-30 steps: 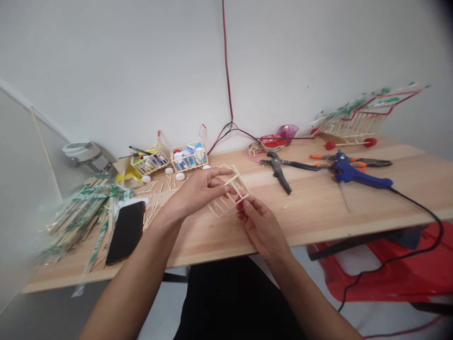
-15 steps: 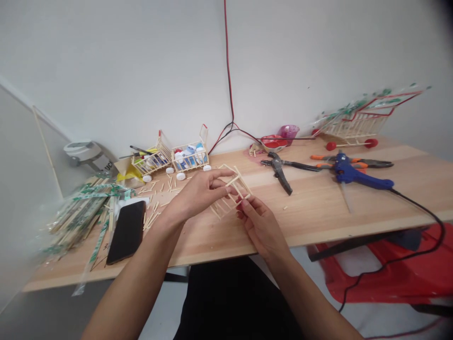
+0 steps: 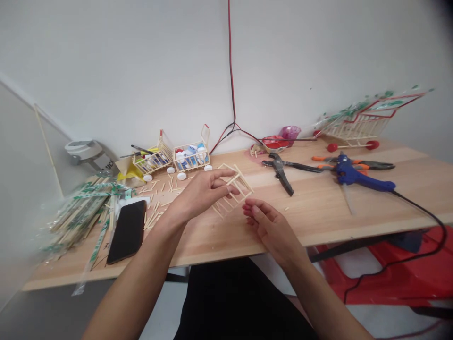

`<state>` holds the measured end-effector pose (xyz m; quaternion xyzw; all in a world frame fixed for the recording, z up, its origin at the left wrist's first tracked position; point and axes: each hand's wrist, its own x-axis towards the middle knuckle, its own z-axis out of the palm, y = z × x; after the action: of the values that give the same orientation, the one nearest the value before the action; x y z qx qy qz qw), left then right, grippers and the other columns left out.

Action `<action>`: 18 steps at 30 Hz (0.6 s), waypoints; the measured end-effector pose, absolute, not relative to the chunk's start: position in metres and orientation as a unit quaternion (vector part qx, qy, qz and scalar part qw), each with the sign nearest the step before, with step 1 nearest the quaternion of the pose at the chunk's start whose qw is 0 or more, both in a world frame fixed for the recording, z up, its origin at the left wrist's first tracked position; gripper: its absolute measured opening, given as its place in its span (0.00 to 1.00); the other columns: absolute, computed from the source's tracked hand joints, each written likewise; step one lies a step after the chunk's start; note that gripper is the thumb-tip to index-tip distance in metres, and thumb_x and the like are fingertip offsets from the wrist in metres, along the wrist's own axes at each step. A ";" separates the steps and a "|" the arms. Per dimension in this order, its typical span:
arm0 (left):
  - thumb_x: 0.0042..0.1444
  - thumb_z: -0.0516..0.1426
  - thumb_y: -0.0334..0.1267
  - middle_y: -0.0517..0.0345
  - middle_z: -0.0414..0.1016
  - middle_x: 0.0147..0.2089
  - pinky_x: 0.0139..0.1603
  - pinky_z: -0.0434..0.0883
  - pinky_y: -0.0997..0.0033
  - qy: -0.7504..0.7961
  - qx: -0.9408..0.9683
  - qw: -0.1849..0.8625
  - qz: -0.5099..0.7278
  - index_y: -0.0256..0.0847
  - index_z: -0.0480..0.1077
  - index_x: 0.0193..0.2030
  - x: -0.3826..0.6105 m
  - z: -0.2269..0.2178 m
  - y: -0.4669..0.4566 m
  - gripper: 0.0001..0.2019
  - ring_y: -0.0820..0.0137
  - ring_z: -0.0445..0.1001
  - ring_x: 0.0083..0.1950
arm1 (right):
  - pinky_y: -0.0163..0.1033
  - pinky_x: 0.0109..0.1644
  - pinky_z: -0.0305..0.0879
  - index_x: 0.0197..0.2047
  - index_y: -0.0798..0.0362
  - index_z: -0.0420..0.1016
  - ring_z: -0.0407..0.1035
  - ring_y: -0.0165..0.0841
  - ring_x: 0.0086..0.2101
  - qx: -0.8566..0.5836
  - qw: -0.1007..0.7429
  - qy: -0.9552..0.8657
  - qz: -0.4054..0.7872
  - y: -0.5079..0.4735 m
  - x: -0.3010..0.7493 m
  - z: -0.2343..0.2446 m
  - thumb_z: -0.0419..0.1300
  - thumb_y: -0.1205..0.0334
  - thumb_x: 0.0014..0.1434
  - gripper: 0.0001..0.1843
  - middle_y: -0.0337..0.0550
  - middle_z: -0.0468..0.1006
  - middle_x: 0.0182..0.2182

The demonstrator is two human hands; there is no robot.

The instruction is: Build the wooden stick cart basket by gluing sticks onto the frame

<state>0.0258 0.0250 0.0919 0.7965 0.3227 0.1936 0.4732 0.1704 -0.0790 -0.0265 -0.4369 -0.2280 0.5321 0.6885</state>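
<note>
My left hand (image 3: 201, 193) grips a small open frame of thin wooden sticks (image 3: 236, 189) just above the wooden table (image 3: 318, 208), thumb and fingers closed on its left side. My right hand (image 3: 271, 226) sits just below and right of the frame, apart from it, fingers loosely curled and parted with nothing in them. Loose short sticks (image 3: 155, 215) lie scattered to the left of the frame.
Two small stick carts with bottle caps (image 3: 191, 156) stand at the back. A black phone (image 3: 128, 230) and wrapped chopsticks (image 3: 81, 212) lie left. Black pliers (image 3: 281, 170), a blue glue gun (image 3: 354, 174) with cable, orange-handled pliers and a larger stick cart (image 3: 357, 126) lie right.
My right hand has let go of the frame's lower right corner and drawn back toward me. The left hand keeps holding the frame.
</note>
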 end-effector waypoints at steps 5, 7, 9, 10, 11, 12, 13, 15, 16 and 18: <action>0.58 0.58 0.38 0.50 0.83 0.42 0.50 0.70 0.67 0.321 0.797 0.475 0.191 0.34 0.66 0.61 0.025 0.092 0.024 0.24 0.63 0.80 0.47 | 0.39 0.43 0.69 0.45 0.50 0.78 0.73 0.34 0.38 -0.592 0.648 -0.302 0.372 -0.109 0.231 -0.017 0.67 0.44 0.51 0.23 0.46 0.80 0.41; 0.59 0.57 0.37 0.50 0.83 0.41 0.50 0.70 0.67 0.323 0.798 0.474 0.186 0.34 0.65 0.61 0.026 0.094 0.023 0.24 0.63 0.80 0.48 | 0.41 0.44 0.69 0.47 0.48 0.77 0.72 0.32 0.36 -0.670 0.626 -0.330 0.224 -0.118 0.266 -0.008 0.63 0.45 0.55 0.21 0.44 0.80 0.42; 0.59 0.57 0.37 0.49 0.83 0.41 0.50 0.70 0.67 0.326 0.800 0.469 0.183 0.34 0.65 0.61 0.026 0.096 0.022 0.23 0.64 0.80 0.47 | 0.42 0.47 0.67 0.49 0.50 0.76 0.72 0.35 0.39 -0.746 0.570 -0.341 0.055 -0.123 0.303 0.002 0.60 0.50 0.57 0.19 0.48 0.78 0.47; 0.59 0.57 0.36 0.49 0.83 0.41 0.50 0.70 0.67 0.326 0.801 0.468 0.182 0.33 0.66 0.61 0.027 0.096 0.022 0.23 0.64 0.80 0.47 | 0.43 0.49 0.66 0.50 0.53 0.76 0.72 0.37 0.42 -0.787 0.512 -0.345 -0.005 -0.124 0.320 0.006 0.60 0.53 0.57 0.20 0.52 0.78 0.48; 0.59 0.57 0.36 0.49 0.83 0.41 0.50 0.70 0.67 0.326 0.801 0.467 0.182 0.33 0.66 0.61 0.027 0.096 0.022 0.23 0.64 0.80 0.48 | 0.45 0.50 0.64 0.52 0.55 0.76 0.71 0.41 0.46 -0.824 0.436 -0.359 -0.050 -0.124 0.336 0.009 0.59 0.55 0.57 0.22 0.56 0.76 0.51; 0.59 0.57 0.35 0.49 0.83 0.41 0.51 0.70 0.67 0.325 0.802 0.467 0.183 0.33 0.66 0.61 0.027 0.096 0.022 0.23 0.64 0.80 0.48 | 0.46 0.52 0.62 0.55 0.58 0.74 0.68 0.45 0.51 -0.852 0.353 -0.379 -0.081 -0.123 0.351 0.011 0.59 0.57 0.57 0.25 0.59 0.74 0.53; 0.59 0.57 0.35 0.49 0.83 0.41 0.51 0.70 0.67 0.323 0.802 0.468 0.184 0.33 0.66 0.60 0.028 0.095 0.022 0.23 0.64 0.80 0.48 | 0.47 0.53 0.61 0.58 0.60 0.72 0.66 0.48 0.54 -0.872 0.280 -0.392 -0.088 -0.121 0.363 0.012 0.58 0.58 0.57 0.27 0.62 0.73 0.54; 0.58 0.57 0.35 0.48 0.83 0.42 0.51 0.70 0.67 0.317 0.800 0.473 0.188 0.33 0.66 0.60 0.028 0.093 0.024 0.22 0.64 0.80 0.48 | 0.47 0.50 0.60 0.61 0.61 0.68 0.66 0.50 0.52 -0.897 0.165 -0.403 -0.068 -0.117 0.381 0.011 0.54 0.56 0.61 0.28 0.65 0.71 0.55; 0.58 0.57 0.36 0.48 0.83 0.42 0.50 0.71 0.67 0.314 0.800 0.476 0.189 0.33 0.67 0.60 0.028 0.091 0.024 0.22 0.64 0.80 0.48 | 0.47 0.49 0.60 0.62 0.61 0.67 0.67 0.50 0.51 -0.901 0.128 -0.410 -0.063 -0.115 0.387 0.009 0.52 0.55 0.62 0.29 0.66 0.71 0.55; 0.58 0.58 0.36 0.48 0.83 0.42 0.50 0.71 0.67 0.310 0.801 0.476 0.189 0.33 0.67 0.60 0.029 0.089 0.026 0.22 0.64 0.80 0.48 | 0.46 0.48 0.59 0.62 0.61 0.65 0.68 0.50 0.49 -0.893 0.082 -0.435 -0.079 -0.112 0.393 0.005 0.48 0.54 0.65 0.28 0.66 0.70 0.56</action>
<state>0.0290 0.0257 0.0890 0.8007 0.3100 0.1895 0.4763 0.3925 -0.1122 0.0045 -0.8932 -0.4349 -0.0793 0.0824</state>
